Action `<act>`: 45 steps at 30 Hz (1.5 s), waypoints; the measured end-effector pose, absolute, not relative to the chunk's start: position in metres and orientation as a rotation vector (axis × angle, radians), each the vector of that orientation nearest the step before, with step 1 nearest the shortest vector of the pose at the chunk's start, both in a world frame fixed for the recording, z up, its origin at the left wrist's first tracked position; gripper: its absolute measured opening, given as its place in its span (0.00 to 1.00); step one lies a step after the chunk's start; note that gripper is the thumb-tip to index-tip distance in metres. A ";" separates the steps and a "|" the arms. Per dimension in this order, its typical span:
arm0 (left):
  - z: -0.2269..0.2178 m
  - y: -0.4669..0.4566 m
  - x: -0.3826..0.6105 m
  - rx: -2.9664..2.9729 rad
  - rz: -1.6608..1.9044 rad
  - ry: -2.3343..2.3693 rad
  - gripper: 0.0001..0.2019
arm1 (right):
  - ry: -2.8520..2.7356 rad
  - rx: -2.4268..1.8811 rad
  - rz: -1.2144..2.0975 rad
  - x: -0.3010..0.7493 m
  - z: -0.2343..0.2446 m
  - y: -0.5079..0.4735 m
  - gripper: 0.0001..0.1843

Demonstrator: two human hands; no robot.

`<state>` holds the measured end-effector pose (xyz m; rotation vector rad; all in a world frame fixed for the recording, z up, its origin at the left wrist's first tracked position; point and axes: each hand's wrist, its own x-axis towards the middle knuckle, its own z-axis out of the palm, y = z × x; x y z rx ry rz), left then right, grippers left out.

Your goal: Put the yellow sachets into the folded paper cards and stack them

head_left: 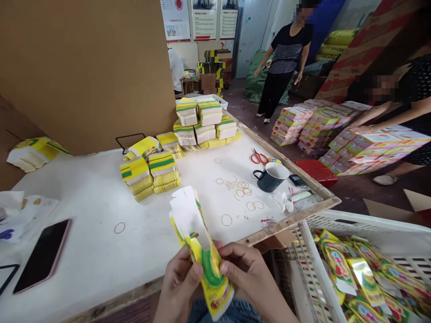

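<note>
At the bottom centre of the frame, the left hand and right hand both pinch a flattened yellow-green carton, held upright above the white surface edge.

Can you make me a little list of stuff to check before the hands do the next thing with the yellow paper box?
1. Both hands on the flat yellow carton: left hand and right hand both pinch it. Ok.
2. Carton opened up: top flaps spread, body flat. Not ok.
3. Space on the white table: bare in front. Ok.
4. Loose rubber bands close by: ok.
5. Mug out of the way: ok.
6. Phone safe: near the table edge. Cannot tell.
</note>
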<state>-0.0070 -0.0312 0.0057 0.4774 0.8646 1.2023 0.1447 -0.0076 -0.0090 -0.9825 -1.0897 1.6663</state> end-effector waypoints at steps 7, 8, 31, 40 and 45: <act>-0.003 -0.023 0.006 0.642 1.360 1.148 0.23 | -1.334 -1.274 1.275 0.145 -0.014 -0.013 0.17; -0.003 -0.023 0.008 0.695 1.383 1.173 0.26 | -1.355 -1.285 1.234 0.146 -0.015 -0.012 0.15; 0.004 -0.042 -0.002 0.835 1.010 0.739 0.40 | -1.600 -1.087 1.217 0.175 -0.011 -0.006 0.11; 0.007 -0.033 -0.001 1.194 1.012 1.116 0.18 | -1.533 -1.084 1.361 0.194 -0.018 -0.004 0.16; 0.002 -0.036 0.001 1.509 0.866 1.171 0.24 | -1.550 -1.195 1.487 0.184 -0.023 -0.006 0.20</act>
